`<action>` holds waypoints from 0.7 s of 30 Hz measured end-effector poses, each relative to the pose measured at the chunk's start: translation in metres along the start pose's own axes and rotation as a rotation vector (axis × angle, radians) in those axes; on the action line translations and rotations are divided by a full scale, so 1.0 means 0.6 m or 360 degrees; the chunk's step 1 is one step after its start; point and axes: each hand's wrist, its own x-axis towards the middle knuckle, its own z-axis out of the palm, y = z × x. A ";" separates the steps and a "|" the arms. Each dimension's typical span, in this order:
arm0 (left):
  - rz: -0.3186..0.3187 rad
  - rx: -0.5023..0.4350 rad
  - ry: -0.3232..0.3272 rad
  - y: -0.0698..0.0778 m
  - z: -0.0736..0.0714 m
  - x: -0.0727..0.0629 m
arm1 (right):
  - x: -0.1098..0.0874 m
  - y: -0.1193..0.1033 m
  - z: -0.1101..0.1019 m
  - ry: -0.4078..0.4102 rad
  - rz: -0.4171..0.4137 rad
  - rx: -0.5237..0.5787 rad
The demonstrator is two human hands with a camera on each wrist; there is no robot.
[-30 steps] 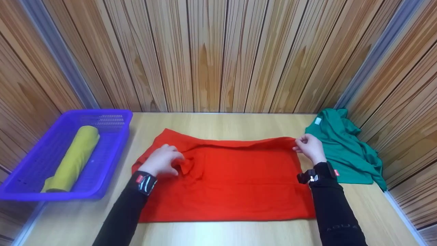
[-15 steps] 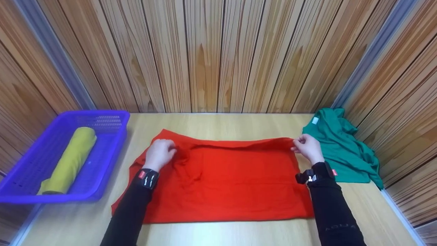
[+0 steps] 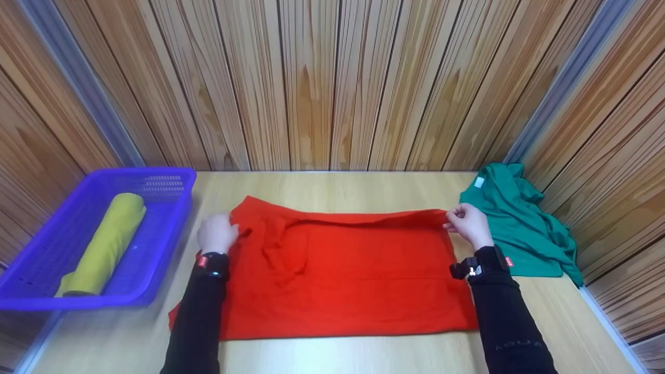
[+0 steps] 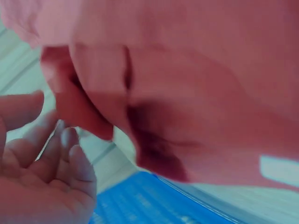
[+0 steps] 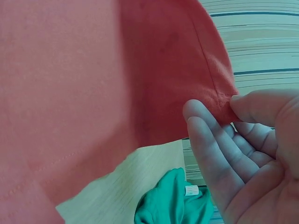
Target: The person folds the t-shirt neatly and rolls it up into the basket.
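Observation:
A red shirt (image 3: 353, 270) lies spread across the table, its far edge lifted in a shallow fold. At the far right corner my right hand (image 3: 466, 224) pinches the cloth between thumb and fingers; in the right wrist view the thumb (image 5: 266, 105) presses on the seamed corner. My left hand (image 3: 215, 234) is at the shirt's left edge. The left wrist view has the left hand (image 4: 51, 172) with loosely bent fingers and a gap below the thumb, beside a hanging red flap (image 4: 79, 105) of the shirt. Rumpled folds (image 3: 283, 249) mark the shirt's left part.
A purple basket (image 3: 171, 239) with a rolled yellow cloth (image 3: 106, 244) in it stands at the left. At the right, a crumpled green shirt (image 3: 519, 228) lies against the wooden side wall. A plank wall (image 3: 322, 93) closes the back of the table (image 3: 332, 189).
My left hand has moved left from over the shirt's rumpled part to its left edge. A red corner now shows further out at lower left. The right hand keeps its pinch.

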 end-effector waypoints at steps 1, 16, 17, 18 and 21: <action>-0.0018 -0.0001 -0.0033 -0.005 -0.002 0.000 | 0.000 0.000 0.000 0.0002 -0.0003 0.0002; -0.0105 0.0033 -0.0128 -0.027 -0.021 -0.002 | 0.001 -0.003 0.003 -0.0022 0.0015 -0.0013; -0.0136 0.0002 -0.0111 -0.023 -0.023 -0.001 | 0.001 -0.004 0.003 -0.0024 0.0023 -0.0018; -0.0161 -0.0028 -0.0089 -0.019 -0.025 0.001 | 0.001 -0.006 0.003 -0.0027 0.0029 -0.0025; -0.0206 -0.0136 0.0001 -0.002 -0.033 0.010 | 0.001 -0.010 0.005 -0.0027 0.0042 -0.0054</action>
